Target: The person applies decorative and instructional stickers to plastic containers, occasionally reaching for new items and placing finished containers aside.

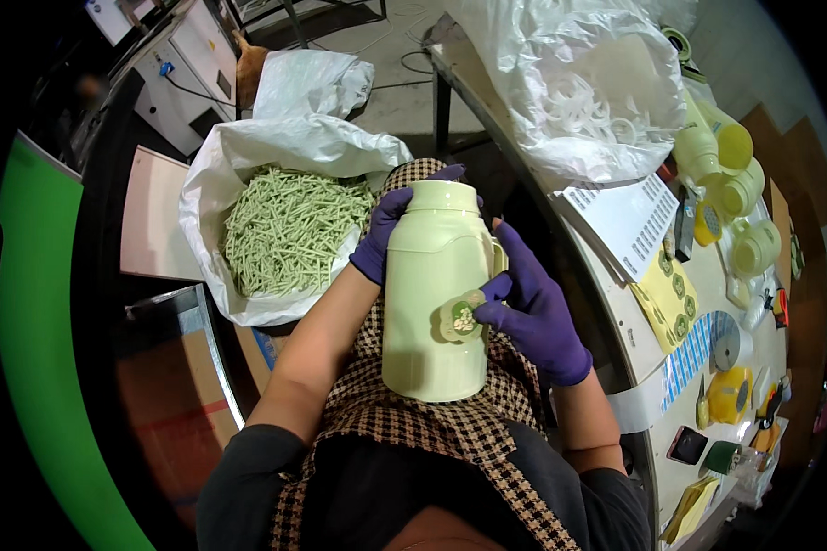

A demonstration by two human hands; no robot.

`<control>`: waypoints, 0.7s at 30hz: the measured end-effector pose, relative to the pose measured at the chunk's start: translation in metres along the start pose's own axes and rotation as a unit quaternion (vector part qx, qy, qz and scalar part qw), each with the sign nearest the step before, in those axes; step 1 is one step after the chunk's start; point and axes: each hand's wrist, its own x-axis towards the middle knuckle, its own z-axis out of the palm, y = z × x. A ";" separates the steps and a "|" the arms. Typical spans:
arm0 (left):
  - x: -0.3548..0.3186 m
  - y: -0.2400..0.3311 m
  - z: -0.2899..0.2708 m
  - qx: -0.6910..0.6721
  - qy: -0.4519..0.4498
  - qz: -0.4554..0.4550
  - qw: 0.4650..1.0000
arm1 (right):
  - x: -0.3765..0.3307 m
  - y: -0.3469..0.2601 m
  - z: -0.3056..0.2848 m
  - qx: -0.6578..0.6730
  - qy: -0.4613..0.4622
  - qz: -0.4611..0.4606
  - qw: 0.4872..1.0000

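A pale green vacuum jug (418, 303) stands tilted over my lap, its rounded body toward me and its handle on the right. My left hand (382, 234), in a purple glove, is closed round the jug's upper left side. On the lower front of the jug is a round clear sticker (462, 319) with a green and white floral print. My right hand (540, 321), also gloved in purple, has its thumb and forefinger closed at the sticker's right edge. Its other fingers stretch up beside the handle.
A white sack (202, 197) full of short pale green sticks stands at the left. Along the right, a worktable (620, 335) bears a bag of translucent rings (597, 115), a sheet of green stickers (675, 298), a tape roll (733, 347), a phone (687, 445) and several plastic cups.
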 end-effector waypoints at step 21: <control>-0.013 -0.004 -0.027 -0.020 0.018 0.024 0.999 | -0.018 0.054 -0.042 -0.501 0.246 -0.064 0.827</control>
